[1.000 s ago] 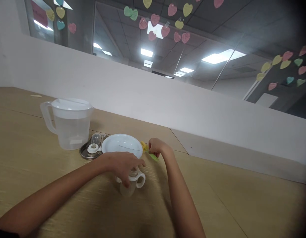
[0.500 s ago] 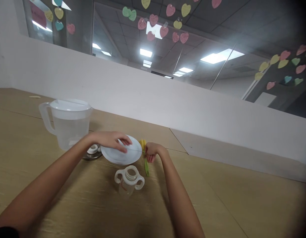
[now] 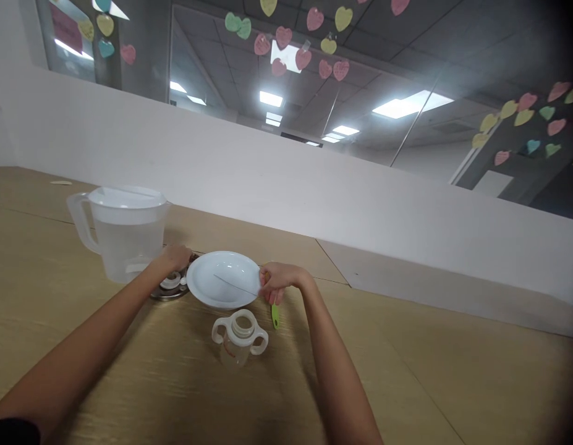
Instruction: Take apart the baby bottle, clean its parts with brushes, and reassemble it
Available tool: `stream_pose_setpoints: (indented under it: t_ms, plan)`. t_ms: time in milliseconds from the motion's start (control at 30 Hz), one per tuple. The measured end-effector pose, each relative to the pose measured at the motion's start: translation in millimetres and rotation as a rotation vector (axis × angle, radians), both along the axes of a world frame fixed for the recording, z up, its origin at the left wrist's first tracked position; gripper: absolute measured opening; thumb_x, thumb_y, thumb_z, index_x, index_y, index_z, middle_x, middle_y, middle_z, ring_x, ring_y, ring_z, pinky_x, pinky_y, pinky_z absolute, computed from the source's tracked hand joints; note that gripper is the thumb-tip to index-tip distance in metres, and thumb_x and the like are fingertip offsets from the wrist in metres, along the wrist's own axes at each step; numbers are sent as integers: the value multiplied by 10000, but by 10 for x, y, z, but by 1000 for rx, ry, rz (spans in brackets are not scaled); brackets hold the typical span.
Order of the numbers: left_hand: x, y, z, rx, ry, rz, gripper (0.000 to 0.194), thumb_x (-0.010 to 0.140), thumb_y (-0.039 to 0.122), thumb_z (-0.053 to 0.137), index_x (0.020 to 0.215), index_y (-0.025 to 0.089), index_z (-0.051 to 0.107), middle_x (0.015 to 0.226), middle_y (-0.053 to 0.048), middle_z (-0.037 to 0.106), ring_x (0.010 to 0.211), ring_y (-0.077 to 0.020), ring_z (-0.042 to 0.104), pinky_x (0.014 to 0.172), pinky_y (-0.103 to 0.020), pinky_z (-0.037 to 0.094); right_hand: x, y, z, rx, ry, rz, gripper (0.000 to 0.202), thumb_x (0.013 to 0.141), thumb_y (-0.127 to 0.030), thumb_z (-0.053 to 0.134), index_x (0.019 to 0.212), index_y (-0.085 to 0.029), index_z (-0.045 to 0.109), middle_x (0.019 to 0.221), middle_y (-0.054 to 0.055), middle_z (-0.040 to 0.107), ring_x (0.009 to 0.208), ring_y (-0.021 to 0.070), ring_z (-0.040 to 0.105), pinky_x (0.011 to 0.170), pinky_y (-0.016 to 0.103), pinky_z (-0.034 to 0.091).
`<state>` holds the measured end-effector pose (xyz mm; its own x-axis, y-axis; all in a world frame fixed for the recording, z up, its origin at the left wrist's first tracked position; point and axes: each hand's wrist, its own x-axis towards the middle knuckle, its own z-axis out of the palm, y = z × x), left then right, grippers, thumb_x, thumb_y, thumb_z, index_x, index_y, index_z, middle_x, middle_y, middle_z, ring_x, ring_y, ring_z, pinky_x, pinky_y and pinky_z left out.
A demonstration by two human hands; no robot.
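Thin rod is in the right hand, whose fingers are curled together around its near end; the rest of it lies across the white bowl. The left hand is at the metal tray, beside a white ring; its fingers are hidden, so I cannot tell whether they grip anything. The left wrist blocks part of the tray, and the right hand covers the upper end of a green handle. An upright two-handled bottle stands nearer the person, and a pitcher behind the tray. The rod's long axis slants, free end pointing left and away.
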<state>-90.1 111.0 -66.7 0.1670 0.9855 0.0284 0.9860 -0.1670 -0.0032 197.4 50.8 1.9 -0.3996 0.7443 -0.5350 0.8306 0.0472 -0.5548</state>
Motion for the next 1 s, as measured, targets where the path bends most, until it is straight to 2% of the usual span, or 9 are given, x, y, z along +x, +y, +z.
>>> stream_pose_setpoints:
  t_ms: [167, 267, 333, 533, 667, 800, 900, 1000]
  plan:
    - [-20, 20, -68, 6, 13, -31, 237, 738, 265, 526, 875, 225, 716, 958, -130, 708, 957, -308, 616, 914, -475, 346, -82, -46, 20, -41, 56, 29, 240, 658, -143, 716, 777, -154, 508, 593, -24, 661, 533, 152, 660, 560, 273, 561]
    - [-19, 17, -57, 23, -4, -28, 199, 729, 254, 532, 787, 226, 720, 892, -112, 719, 918, -290, 626, 972, -516, 258, -113, -84, 49, -73, 66, 75, 222, 679, -129, 683, 881, -145, 594, 562, -36, 652, 536, 145, 661, 574, 263, 561]
    - [-20, 5, -19, 43, -27, -34, 190, 727, 257, 531, 727, 211, 716, 871, -113, 720, 906, -283, 625, 980, -510, 244, -124, -104, 63, -86, 55, 88, 208, 695, -117, 656, 901, -132, 634, 524, -39, 637, 537, 143, 660, 573, 251, 558]
    - [-30, -55, 189, 129, -58, -71, 195, 688, 174, 538, 792, 209, 699, 920, -98, 714, 953, -280, 604, 945, -461, 278, -95, -90, 52, -103, 71, 85, 300, 649, -187, 722, 935, -116, 666, 544, -34, 650, 538, 134, 659, 566, 223, 548]
    - [-22, -130, 354, 169, -66, -99, 200, 700, 125, 503, 800, 187, 665, 916, -88, 708, 902, -244, 619, 821, -344, 361, -73, -84, 75, -102, 111, 173, 449, 621, -242, 749, 1033, -104, 640, 558, -27, 656, 467, 124, 628, 488, 204, 521]
    - [10, -249, 545, 226, -81, -109, 154, 724, 141, 493, 787, 165, 632, 857, -92, 700, 827, -235, 631, 728, -296, 376, -114, -118, 106, -75, 107, 233, 468, 659, -234, 714, 1102, -121, 616, 581, -33, 659, 437, 110, 601, 431, 187, 487]
    - [46, -351, 687, 264, -149, -129, 141, 731, 177, 514, 835, 170, 609, 857, -69, 707, 801, -214, 640, 683, -266, 385, -167, -122, 80, -57, 39, 253, 470, 632, -268, 745, 1064, -114, 636, 539, -49, 634, 389, 94, 557, 407, 181, 461]
    - [101, -457, 810, 309, -277, -178, 143, 712, 212, 560, 846, 184, 604, 826, -30, 721, 807, -198, 653, 708, -254, 403, -190, -94, 30, -68, 12, 240, 529, 541, -310, 810, 1000, -107, 644, 533, -57, 623, 400, 88, 552, 431, 182, 467]
